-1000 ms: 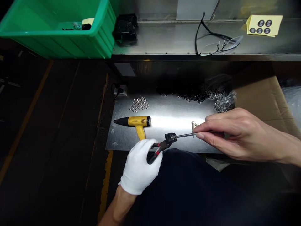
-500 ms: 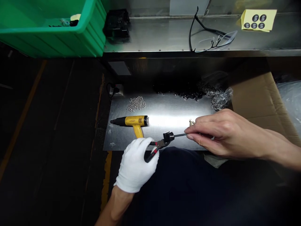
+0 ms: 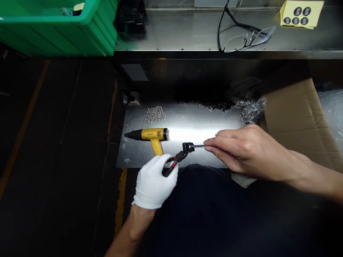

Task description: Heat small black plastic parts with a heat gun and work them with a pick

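Note:
My left hand, in a white glove, is closed round the handles of black and red pliers. At the jaws of the pliers is a small black part. A thin metal rod runs from that part to the fingertips of my bare right hand, which pinch it. Just left of the pliers, a yellow and black heat gun lies on the metal table.
Small metal pieces lie behind the heat gun. Dark parts and a plastic bag are at the back, beside a cardboard box. A shelf holds glasses, stickers and a green bin.
My right hand, the rod and the black part have shifted slightly left and up in the view. The pliers are still held, and the surroundings sit a little higher in the picture.

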A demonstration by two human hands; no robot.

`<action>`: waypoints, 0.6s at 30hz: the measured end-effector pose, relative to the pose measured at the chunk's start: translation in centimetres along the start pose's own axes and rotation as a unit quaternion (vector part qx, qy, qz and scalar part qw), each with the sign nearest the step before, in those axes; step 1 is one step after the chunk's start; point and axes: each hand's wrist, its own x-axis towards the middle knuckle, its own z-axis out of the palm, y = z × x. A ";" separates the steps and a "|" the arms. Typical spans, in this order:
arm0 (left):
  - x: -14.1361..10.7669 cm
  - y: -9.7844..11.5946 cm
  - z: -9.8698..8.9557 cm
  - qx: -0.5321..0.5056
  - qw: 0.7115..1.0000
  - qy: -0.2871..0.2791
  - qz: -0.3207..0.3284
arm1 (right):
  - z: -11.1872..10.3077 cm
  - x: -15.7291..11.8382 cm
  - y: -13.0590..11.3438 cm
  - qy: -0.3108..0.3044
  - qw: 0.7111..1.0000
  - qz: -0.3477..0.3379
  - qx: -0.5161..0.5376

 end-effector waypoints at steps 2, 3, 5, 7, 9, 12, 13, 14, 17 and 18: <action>0.0 -0.1 0.2 -0.003 1.000 -0.004 -0.008 | 0.3 0.1 -0.2 0.006 1.000 -0.001 -0.025; 0.0 -0.2 0.2 -0.005 1.000 -0.006 -0.013 | 0.4 0.1 -0.3 0.006 0.999 -0.001 -0.037; -0.1 -0.2 0.3 -0.008 1.000 -0.008 -0.026 | 0.7 0.1 -0.5 0.007 0.998 0.002 -0.057; -0.1 -0.2 0.3 -0.008 0.999 -0.011 -0.038 | 0.9 0.2 -0.7 0.005 0.997 0.009 -0.072; 0.0 -0.1 0.3 -0.006 0.999 -0.016 -0.047 | 1.1 0.2 -0.9 0.001 0.997 0.018 -0.079; 0.1 0.0 0.3 -0.001 0.998 -0.019 -0.054 | 1.3 0.4 -1.2 -0.002 0.995 0.026 -0.094; 0.2 0.1 0.4 0.002 0.998 -0.015 -0.053 | 1.4 0.5 -1.3 0.000 0.994 0.029 -0.101; 0.3 0.1 0.4 0.003 0.999 -0.008 -0.052 | 1.5 0.6 -1.4 0.002 0.994 0.031 -0.107; 0.6 0.3 0.7 0.005 0.999 0.014 -0.051 | 1.8 1.0 -2.0 0.023 0.991 0.029 -0.132; 0.7 0.4 0.8 0.004 0.998 0.023 -0.053 | 1.8 1.1 -2.2 0.032 0.989 0.029 -0.140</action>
